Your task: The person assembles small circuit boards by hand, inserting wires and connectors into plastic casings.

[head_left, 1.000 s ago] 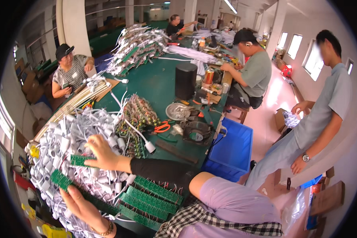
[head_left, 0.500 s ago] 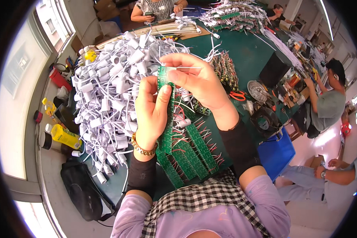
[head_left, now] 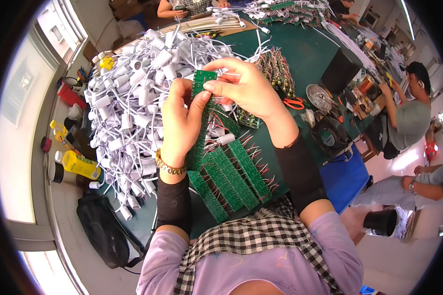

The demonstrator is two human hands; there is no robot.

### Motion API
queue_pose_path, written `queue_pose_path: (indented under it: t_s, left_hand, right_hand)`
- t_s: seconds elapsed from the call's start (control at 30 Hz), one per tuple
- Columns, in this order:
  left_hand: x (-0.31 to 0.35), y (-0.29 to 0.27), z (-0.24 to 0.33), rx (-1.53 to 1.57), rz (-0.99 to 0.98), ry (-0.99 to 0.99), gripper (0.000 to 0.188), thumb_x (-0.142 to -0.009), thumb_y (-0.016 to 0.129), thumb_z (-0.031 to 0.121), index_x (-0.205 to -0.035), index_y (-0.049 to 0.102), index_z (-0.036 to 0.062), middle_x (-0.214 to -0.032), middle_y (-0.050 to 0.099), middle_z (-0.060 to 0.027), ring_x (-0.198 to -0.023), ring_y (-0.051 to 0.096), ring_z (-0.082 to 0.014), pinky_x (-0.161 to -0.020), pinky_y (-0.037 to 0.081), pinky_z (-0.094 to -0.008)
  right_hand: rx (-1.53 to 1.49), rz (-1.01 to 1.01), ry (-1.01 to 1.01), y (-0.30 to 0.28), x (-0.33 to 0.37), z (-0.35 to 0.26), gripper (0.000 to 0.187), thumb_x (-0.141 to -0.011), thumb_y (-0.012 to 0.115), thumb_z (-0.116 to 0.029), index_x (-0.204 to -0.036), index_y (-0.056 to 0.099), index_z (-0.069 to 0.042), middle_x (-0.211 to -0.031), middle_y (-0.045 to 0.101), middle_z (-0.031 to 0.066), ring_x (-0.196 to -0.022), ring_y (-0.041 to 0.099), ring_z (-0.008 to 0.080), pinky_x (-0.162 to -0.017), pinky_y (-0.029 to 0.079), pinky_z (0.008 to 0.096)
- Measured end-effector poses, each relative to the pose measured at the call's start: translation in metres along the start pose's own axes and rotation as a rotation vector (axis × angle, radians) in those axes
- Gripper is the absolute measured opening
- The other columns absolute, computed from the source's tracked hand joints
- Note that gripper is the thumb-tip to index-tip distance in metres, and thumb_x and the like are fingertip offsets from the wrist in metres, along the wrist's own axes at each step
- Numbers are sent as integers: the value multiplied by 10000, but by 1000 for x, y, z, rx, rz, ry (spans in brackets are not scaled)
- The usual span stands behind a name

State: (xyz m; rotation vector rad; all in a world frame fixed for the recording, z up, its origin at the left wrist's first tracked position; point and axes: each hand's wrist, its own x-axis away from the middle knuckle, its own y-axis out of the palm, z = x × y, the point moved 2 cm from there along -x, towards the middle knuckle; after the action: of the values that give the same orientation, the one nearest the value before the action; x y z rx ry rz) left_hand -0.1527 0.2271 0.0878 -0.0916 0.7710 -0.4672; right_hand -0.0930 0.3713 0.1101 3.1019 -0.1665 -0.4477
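Note:
A long, narrow green circuit board strip [head_left: 205, 75] stands nearly upright in front of me. My left hand [head_left: 181, 120] is closed around its upper part, with the thumb on its face. At the top end, my right hand [head_left: 246, 89] pinches the edge between thumb and fingers. A thin white wire shows by the right fingers; whether they grip it I cannot tell. Below the hands, several green circuit board panels [head_left: 231, 183] with red and white wires lie on the green table [head_left: 300, 56]. A white cylindrical lamp holder [head_left: 226, 139] rests at their far end.
A big heap of white lamp holders with cables [head_left: 128, 105] fills the left. Wired boards [head_left: 276, 71], orange-handled scissors [head_left: 294, 103], a metal dish [head_left: 321, 98] and a black box [head_left: 340, 78] lie right. A yellow bottle [head_left: 79, 164] and black bag [head_left: 103, 231] sit left. Co-workers sit around.
My view has shifted a little. The right thumb has slid down slightly along the board, so more of its top end shows. Both hands still hold the strip.

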Motion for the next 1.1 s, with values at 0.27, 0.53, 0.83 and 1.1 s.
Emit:
queue_pose_path:
  t_s: [0.27, 0.53, 0.83, 1.1]
  left_hand:
    - [4, 2, -3, 16, -5, -61, 104, -875, 587, 90, -921, 515, 29, -741, 495, 23, -651, 407, -49, -599, 358, -193]
    - [6, 0, -8, 58, 175, -46, 117, -932, 510, 138, -940, 481, 25, -825, 463, 20, -720, 372, -54, -657, 316, -183]
    - [20, 21, -6, 171, 148, -19, 108, -913, 554, 121, -953, 499, 38, -873, 536, 9, -753, 478, -59, -687, 408, -203]
    - [19, 23, -1, 109, 108, -10, 172, -916, 556, 146, -940, 484, -8, -876, 508, -34, -807, 472, -103, -737, 407, -236]
  right_hand:
    - [275, 100, -252, -4, 3, 4, 255, -816, 616, -39, -1066, 610, 8, -761, 615, 37, -676, 537, 52, -604, 463, 217]
    - [-41, 407, -410, -7, 34, 8, 298, -888, 548, -69, -1176, 511, -2, -763, 532, -17, -695, 505, 35, -629, 437, 198]
    - [-248, 126, -211, 21, 47, 31, 513, -723, 767, -219, -1119, 543, 18, -948, 584, 57, -851, 540, 106, -713, 464, 238]
    - [-352, 336, -261, 18, 53, 42, 144, -777, 697, -58, -870, 631, 31, -820, 637, 25, -744, 570, 60, -665, 473, 214]
